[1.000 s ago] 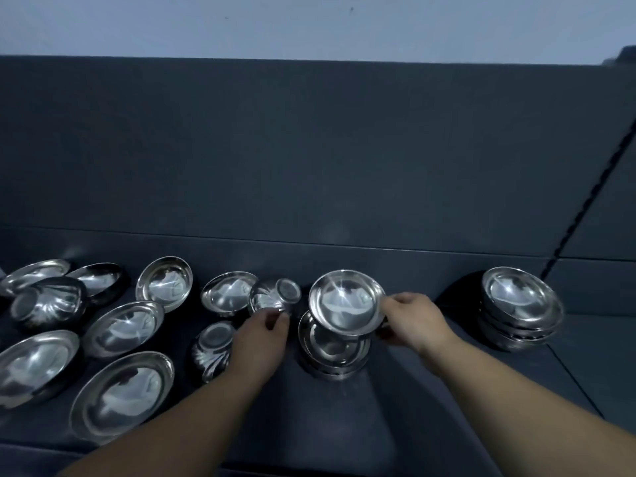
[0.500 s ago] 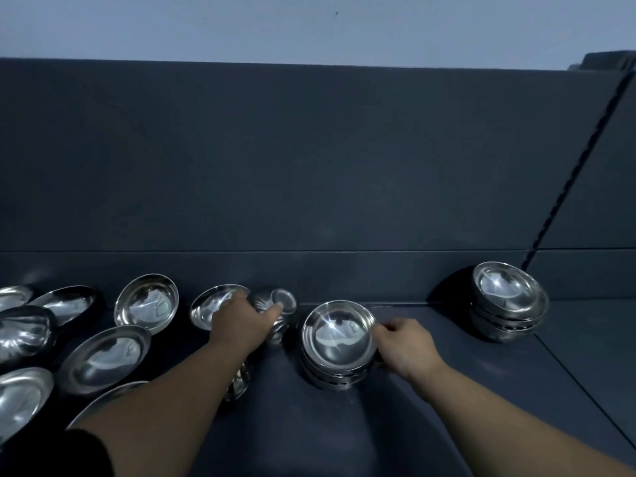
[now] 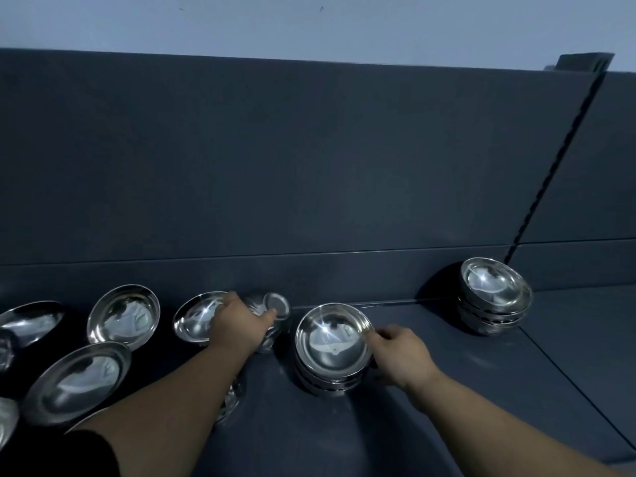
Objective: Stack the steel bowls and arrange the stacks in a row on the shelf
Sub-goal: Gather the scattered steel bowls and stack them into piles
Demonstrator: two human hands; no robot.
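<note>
A stack of steel bowls [image 3: 332, 342] stands in the middle of the dark shelf [image 3: 464, 390]. My right hand [image 3: 401, 354] is at its right rim, thumb and fingers pinching the top bowl's edge. My left hand [image 3: 241, 327] is curled around an overturned steel bowl [image 3: 275, 304] lying on its side against the back ledge. A second stack [image 3: 495, 296] stands at the far right. Several loose bowls lie to the left, among them one [image 3: 194, 320] just beside my left hand, one [image 3: 124, 315] further left and a larger one [image 3: 77, 380] nearer to me.
The shelf's tall dark back panel [image 3: 309, 160] rises right behind the bowls. A slotted upright [image 3: 550, 156] runs down behind the right stack. Another bowl [image 3: 230, 401] is partly hidden under my left forearm. Bare shelf surface lies between the two stacks.
The bowl my right hand carried has come down onto the middle stack. My left hand reached forward from the shelf front to the overturned bowl by the ledge and took hold of it.
</note>
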